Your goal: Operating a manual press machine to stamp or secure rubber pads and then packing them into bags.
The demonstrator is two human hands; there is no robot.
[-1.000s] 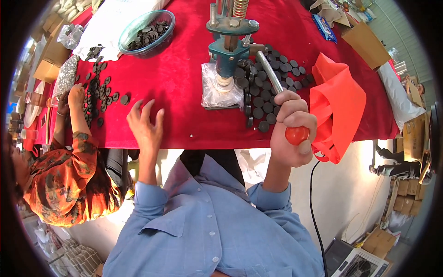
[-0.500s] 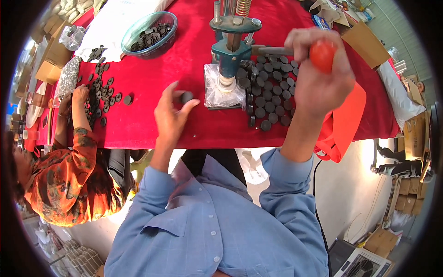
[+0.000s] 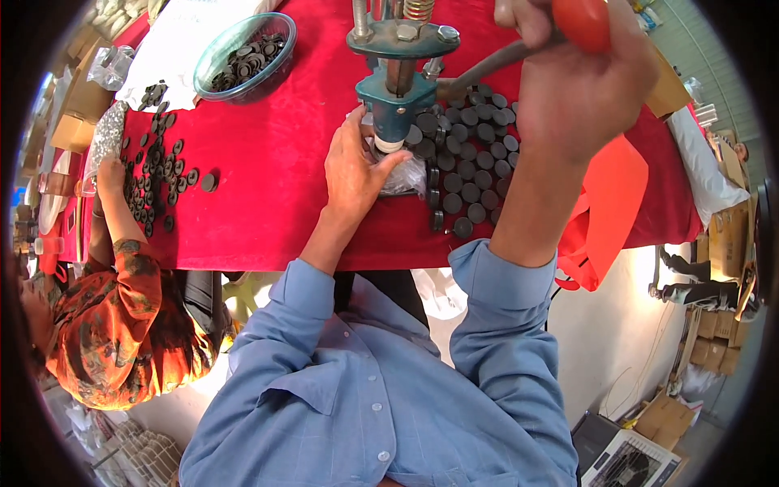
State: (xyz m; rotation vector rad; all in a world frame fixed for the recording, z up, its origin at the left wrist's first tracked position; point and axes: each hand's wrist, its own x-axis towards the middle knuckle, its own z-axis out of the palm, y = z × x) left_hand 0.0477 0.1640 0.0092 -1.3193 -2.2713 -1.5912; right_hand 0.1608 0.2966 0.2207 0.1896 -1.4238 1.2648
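My right hand (image 3: 578, 93) is wrapped round the red ball knob (image 3: 581, 23) of a press lever (image 3: 497, 65). That lever runs to a dark green hand press (image 3: 398, 96), which has a spring and bolts on top. My left hand (image 3: 353, 166) curves about the press's white lower tip (image 3: 388, 145), thumb in front and fingers reaching along its left side. Whatever lies between those fingertips is hidden by the press head. Clear plastic film (image 3: 403, 175) covers the press base. Many round black discs (image 3: 469, 166) lie and stack right of the press.
A teal bowl (image 3: 280, 66) of black parts stands at back left on the red cloth (image 3: 260, 219). Loose black rings (image 3: 158, 174) are scattered by a co-worker (image 3: 105, 325) at left. A red-orange bag (image 3: 613, 211) hangs at the right edge. Cardboard boxes line both sides.
My left hand has moved right and up, carrying a black disc from open cloth to the press tip; the disc is now out of sight. My right hand and the knob have shifted up and right.
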